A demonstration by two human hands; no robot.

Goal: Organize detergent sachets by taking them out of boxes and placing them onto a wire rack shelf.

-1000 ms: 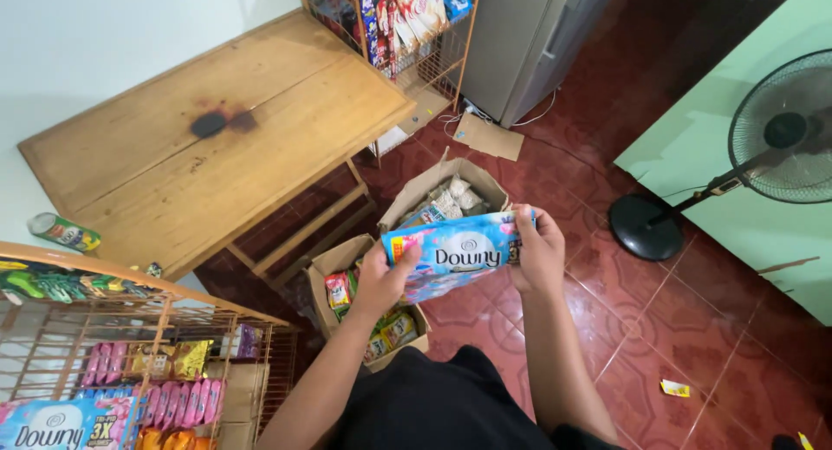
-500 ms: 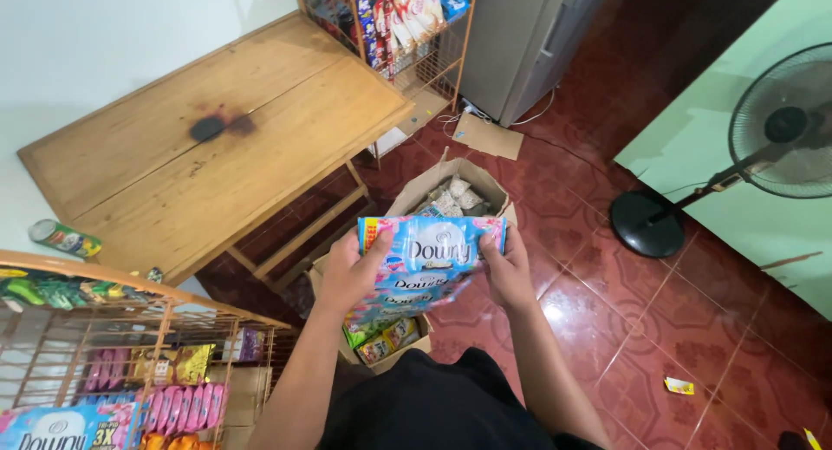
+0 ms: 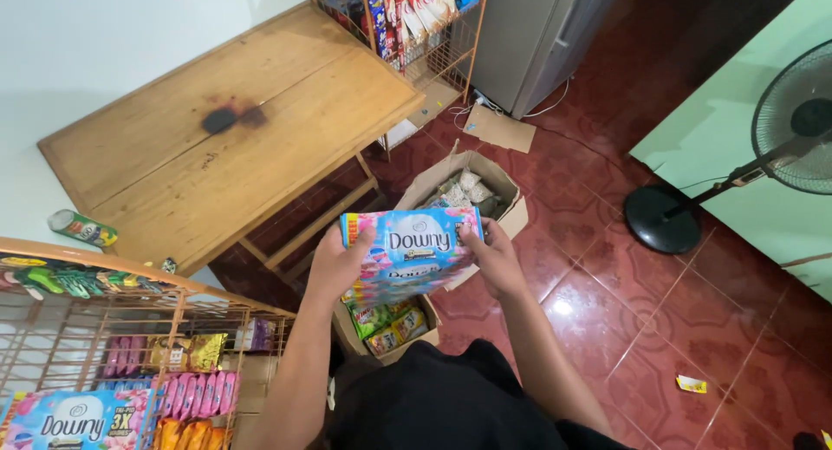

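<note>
Sachet strip pack (image 3: 409, 255) — one, glossy plastic film, blue and pink, flat and rectangular; clamped at its two short edges by left hand (image 3: 340, 264) and right hand (image 3: 496, 257), held in the air above the cardboard boxes. Cardboard boxes — two, open-topped, on the red tiled floor (image 3: 624, 329): near box (image 3: 386, 329) holds green and yellow packets, far box (image 3: 511, 209) pale ones. Wooden worktop (image 3: 217, 146) — one, scorched dark patch.

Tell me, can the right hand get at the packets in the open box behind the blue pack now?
Probably not yet. The right hand and left hand both grip the blue pack, which sits above the open box. Otherwise nothing blocks it.
</note>
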